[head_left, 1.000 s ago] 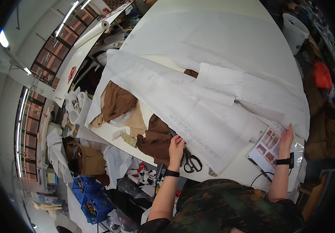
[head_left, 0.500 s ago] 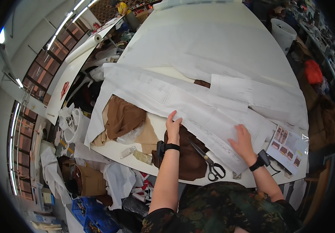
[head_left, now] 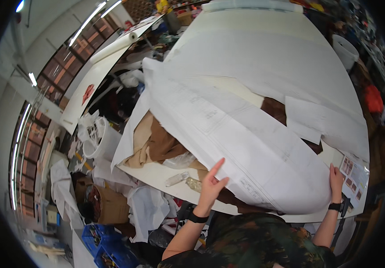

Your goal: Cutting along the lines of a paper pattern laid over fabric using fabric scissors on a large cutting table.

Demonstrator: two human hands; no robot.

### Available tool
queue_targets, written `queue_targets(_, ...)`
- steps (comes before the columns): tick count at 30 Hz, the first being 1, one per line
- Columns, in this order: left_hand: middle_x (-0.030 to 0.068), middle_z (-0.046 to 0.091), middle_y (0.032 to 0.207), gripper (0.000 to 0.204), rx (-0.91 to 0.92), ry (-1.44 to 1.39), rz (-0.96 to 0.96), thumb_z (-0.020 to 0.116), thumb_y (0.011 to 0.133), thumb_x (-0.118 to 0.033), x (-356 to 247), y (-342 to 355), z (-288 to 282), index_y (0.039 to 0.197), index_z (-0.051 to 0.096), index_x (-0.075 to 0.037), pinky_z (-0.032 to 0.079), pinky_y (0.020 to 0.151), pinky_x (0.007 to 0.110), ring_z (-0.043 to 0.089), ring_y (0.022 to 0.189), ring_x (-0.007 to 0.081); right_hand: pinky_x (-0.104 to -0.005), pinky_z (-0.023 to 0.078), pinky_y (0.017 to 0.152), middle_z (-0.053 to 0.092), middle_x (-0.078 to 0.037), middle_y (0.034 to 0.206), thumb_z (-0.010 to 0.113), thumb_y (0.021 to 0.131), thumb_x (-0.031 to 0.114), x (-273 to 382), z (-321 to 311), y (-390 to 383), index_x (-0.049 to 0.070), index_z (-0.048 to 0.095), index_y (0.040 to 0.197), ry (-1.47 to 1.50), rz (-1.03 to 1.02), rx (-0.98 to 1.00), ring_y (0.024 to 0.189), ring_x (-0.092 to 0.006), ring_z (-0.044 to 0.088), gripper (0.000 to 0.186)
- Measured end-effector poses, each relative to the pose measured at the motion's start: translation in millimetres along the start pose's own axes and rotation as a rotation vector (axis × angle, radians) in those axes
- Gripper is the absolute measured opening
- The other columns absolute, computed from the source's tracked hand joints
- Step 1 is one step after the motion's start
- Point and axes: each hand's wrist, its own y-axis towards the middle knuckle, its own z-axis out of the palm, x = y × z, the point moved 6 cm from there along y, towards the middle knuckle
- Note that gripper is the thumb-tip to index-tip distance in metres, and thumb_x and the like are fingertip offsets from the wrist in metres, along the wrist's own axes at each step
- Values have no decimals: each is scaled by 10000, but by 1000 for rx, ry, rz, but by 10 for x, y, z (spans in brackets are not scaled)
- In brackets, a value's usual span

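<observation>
A long white pattern sheet (head_left: 246, 138) with printed lines lies slantwise over the table, its near end raised and curved. My right hand (head_left: 336, 181) pinches the sheet's right edge. Beside the near left edge, my left hand (head_left: 211, 186) is open, index finger and thumb apart and close to the paper. Dark brown fabric (head_left: 241, 204) peeks from under the near end, and more brown fabric (head_left: 273, 110) shows beyond the far edge. The scissors are hidden from sight.
Tan and brown cloth (head_left: 161, 140) lies at the table's left, near a clear glass-like block (head_left: 177, 178) and a yellowish one (head_left: 194, 184). A sheet with colour pictures (head_left: 355, 176) lies far right. Left of the table stand a white bin (head_left: 101, 140), a cardboard box (head_left: 112, 204) and blue crates (head_left: 105, 243).
My right hand has taken the pattern sheet's edge and moved right, swinging the near end over the scissors and most of the dark brown fabric. My left hand has shifted nearer to me.
</observation>
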Motion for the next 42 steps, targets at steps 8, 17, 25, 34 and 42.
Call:
queue_targets(8, 56, 586, 969, 687, 158, 325, -21, 676, 882, -42, 629, -204, 415, 1507, 433, -192, 483, 627, 228, 496, 631, 58, -403, 462, 839, 650, -198, 994, 532, 1010, 284, 514, -295, -295, -30, 634, 1026, -83, -255, -251, 918, -353, 611, 331)
queue_targets(17, 166, 522, 983, 757, 483, 234, 65, 626, 911, -49, 1171, -411, 1772, 1570, 271, -167, 513, 728, 310, 599, 764, 216, -348, 474, 859, 648, -122, 970, 558, 989, 172, 1385, -862, -1235, -37, 613, 1026, 441, -533, 19, 915, -245, 617, 219)
queue_targets(25, 126, 633, 1082, 749, 659, 396, 74, 611, 924, -79, 1511, 97, 1773, 1574, 255, -183, 507, 770, 295, 559, 768, 156, -394, 511, 888, 647, -161, 1066, 708, 873, 188, 1564, 464, -2452, -21, 633, 1064, 299, -824, 1048, 1013, -313, 639, 293)
queue_targets(34, 81, 701, 1050, 483, 44, 268, -65, 573, 996, -135, 1278, -278, -41, 1449, 426, -57, 551, 745, 256, 694, 905, 144, -506, 449, 934, 544, -214, 1155, 689, 793, 136, 1018, 1286, -2197, -12, 552, 1143, -13, -643, 220, 1114, -412, 532, 404)
queue_targets(42, 96, 712, 1036, 272, -559, 654, 50, 589, 909, -53, 1024, -882, -2027, 1169, 667, -32, 542, 715, 279, 685, 837, 144, -541, 508, 772, 644, -283, 895, 702, 772, 169, 452, 1534, -1857, -77, 578, 1055, -166, -435, 352, 857, -486, 625, 395)
